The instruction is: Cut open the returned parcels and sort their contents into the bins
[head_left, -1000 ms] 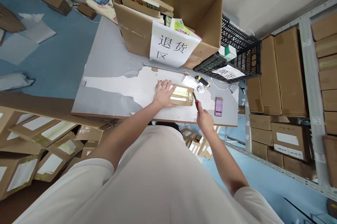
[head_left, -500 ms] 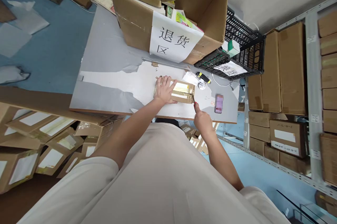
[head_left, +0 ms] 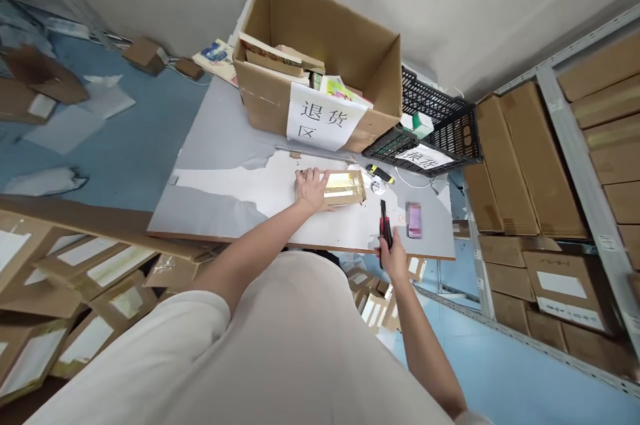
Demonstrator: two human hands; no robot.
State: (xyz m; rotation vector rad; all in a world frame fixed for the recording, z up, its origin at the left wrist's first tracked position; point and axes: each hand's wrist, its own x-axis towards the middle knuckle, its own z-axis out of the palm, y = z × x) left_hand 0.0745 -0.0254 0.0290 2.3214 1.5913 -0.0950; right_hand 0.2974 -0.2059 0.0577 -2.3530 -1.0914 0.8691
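Observation:
A small taped cardboard parcel (head_left: 346, 188) lies on the grey table (head_left: 220, 138). My left hand (head_left: 311, 188) rests flat on its left end and holds it down. My right hand (head_left: 395, 256) is near the table's front edge, to the right of the parcel and apart from it. It grips a red and black box cutter (head_left: 384, 225) that points up and away from me.
A big open carton (head_left: 320, 72) with a white paper sign stands at the back, a black plastic crate (head_left: 440, 125) to its right. A phone (head_left: 415, 220) and a yellow-black tool (head_left: 380, 173) lie right of the parcel. Shelves of boxes (head_left: 545, 172) fill the right; boxes (head_left: 75, 272) pile on the left.
My right hand has pulled the cutter back from the parcel's right end toward the table's front edge. The left hand stays on the parcel. My head has tilted up a little.

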